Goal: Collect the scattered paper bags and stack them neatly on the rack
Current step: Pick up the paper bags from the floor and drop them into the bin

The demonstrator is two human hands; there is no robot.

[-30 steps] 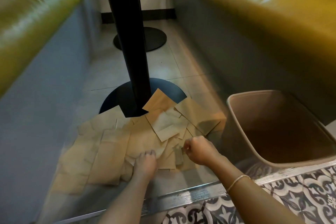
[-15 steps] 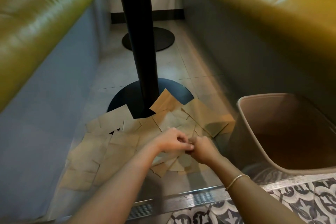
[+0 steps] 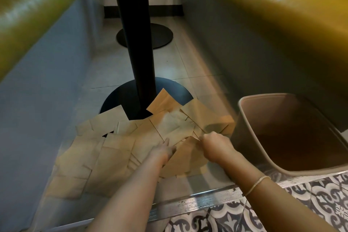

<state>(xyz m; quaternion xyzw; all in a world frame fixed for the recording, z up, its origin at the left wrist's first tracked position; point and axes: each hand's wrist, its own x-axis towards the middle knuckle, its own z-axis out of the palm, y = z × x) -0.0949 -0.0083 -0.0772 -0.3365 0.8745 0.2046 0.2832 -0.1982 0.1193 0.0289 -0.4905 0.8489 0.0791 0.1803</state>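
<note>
The paper bags (image 3: pixel 120 149) are seen strewn flat across the pale floor tiles (image 3: pixel 177 66), fanned out from the foot of the black table post (image 3: pixel 135 43), some overlapping its round base plate (image 3: pixel 180 92). From the middle of the pile, the spread runs out toward eight o'clock and toward two o'clock, where the farthest bags lie just beside the beige bin (image 3: pixel 282 133).

And here the work is being done at the near edge, at about five o'clock of the heap. The right hand (image 3: pixel 216 147) is closed in a curled grip, and a bag's raised corner (image 3: pixel 188 143) is held pinched at its fingers, apparently so one bag can be peeled off the rest. The left hand (image 3: pixel 162 151) is laid flat, fingers straight, on the bags just beside; whether it presses down or slides under cannot be told through the blur. It is judged to be steadying the pile so only one bag lifts.

The bin is tilted toward the person at three o'clock, mouth open, possibly as a carrier. No rack is in view. Yellow bench seats (image 3: pixel 282 15) flank the aisle. Collection is judged barely begun; most bags lie uncollected.
</note>
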